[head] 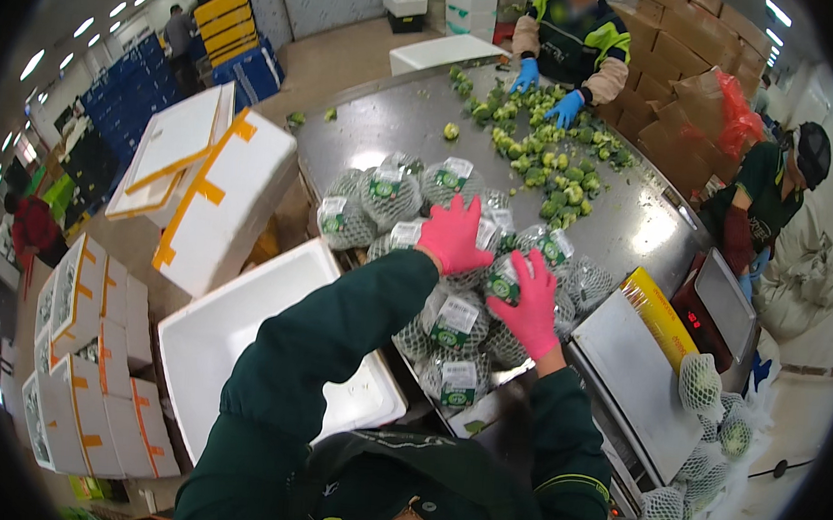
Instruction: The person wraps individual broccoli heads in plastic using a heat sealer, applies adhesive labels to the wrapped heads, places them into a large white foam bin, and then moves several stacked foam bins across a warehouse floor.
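My left hand [455, 237], in a pink glove, lies spread-fingered over a heap of round vegetables in white foam nets. My right hand [530, 311], gloved the same way, touches the right side of a netted vegetable [504, 280] with a green label. Its thumb and fingers curve about that piece; whether it grips is unclear. Below the hands sits another netted vegetable [456, 318] with a white and green label. More labelled ones, such as a netted vegetable [390, 193] beyond my left hand, fill the near side of the metal table [396, 126].
A white foam box [241, 321] stands open at my left. To my right are a flat metal platform [642, 377], a yellow box [660, 318] and a scale [725, 304]. Across the table, a co-worker's blue-gloved hands [567, 109] touch broccoli pieces [537, 160]. Another person stands right.
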`<state>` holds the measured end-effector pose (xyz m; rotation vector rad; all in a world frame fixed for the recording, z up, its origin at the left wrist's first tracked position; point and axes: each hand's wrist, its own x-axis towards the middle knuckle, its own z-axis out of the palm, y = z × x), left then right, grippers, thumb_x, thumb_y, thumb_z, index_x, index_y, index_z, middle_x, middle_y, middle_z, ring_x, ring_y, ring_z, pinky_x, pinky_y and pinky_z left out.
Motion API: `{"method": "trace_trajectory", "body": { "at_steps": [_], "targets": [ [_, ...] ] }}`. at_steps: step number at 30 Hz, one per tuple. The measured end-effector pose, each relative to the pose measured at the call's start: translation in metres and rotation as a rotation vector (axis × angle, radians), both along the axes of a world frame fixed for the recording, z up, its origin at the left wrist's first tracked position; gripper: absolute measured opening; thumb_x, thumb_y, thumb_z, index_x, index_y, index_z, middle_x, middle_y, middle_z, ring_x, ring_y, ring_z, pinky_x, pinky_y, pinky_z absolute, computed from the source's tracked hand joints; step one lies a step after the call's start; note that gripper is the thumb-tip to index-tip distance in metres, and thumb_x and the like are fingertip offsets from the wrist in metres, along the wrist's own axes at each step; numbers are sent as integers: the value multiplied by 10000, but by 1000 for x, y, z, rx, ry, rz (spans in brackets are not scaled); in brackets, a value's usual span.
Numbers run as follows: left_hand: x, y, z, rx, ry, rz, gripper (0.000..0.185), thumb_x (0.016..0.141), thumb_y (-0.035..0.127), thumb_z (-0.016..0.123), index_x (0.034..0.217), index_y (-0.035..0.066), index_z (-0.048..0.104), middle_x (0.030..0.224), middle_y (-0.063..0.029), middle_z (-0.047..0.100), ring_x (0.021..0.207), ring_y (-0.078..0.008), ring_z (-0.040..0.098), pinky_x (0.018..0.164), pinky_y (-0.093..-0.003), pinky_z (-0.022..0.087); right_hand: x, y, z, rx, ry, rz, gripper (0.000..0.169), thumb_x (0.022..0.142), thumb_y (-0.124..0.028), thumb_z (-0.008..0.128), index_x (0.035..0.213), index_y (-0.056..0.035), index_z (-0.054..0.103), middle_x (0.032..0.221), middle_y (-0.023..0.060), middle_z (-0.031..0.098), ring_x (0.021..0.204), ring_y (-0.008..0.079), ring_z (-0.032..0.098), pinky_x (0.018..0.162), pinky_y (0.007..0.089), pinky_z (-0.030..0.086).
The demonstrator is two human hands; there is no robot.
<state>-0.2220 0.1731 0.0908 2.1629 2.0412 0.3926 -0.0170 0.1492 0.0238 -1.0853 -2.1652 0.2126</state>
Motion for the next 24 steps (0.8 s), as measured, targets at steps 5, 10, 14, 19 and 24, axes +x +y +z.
{"method": "trace_trajectory", "body": {
  "at_steps": [5,10,14,19,24],
  "targets": [
    [-40,-30,21,315,-360,-47,994,643,397,776,1425,33,281,1373,-268,359,1216,-423,414,1030,-444,356,2,-22,24,6,93,3,780,639,-194,791,1333,-79,454,1405,205,363,1246,379,370,1007,451,289],
    [-120,-132,54,485,-720,-157,919,712,221,774,1453,55,255,1431,-137,341,1333,-277,316,1100,-375,252,-19,-80,79,181,10,-9,765,655,-198,788,1329,-52,458,1416,243,352,1289,366,368,1010,471,271],
    [-196,-246,-30,253,-894,194,941,715,180,748,1480,91,206,1467,-138,296,1373,-262,263,1121,-374,218,-81,-137,99,66,33,325,787,652,-171,800,1344,-64,442,1440,211,335,1304,373,337,1030,450,292],
    [-236,-361,-189,-139,-897,706,1090,662,251,816,1486,106,118,1338,-198,332,1135,-312,479,603,-329,589,-181,-184,16,-363,-22,809,801,674,-272,761,1378,-125,409,1449,188,297,1211,401,387,990,472,333],
    [-242,-415,-282,-362,-650,775,1122,627,394,823,1468,51,165,1444,-229,258,1287,-396,345,930,-494,451,-228,-221,-84,-531,-381,756,835,680,-254,763,1407,-151,364,1432,171,319,1168,426,390,979,467,369]
  ]
}}
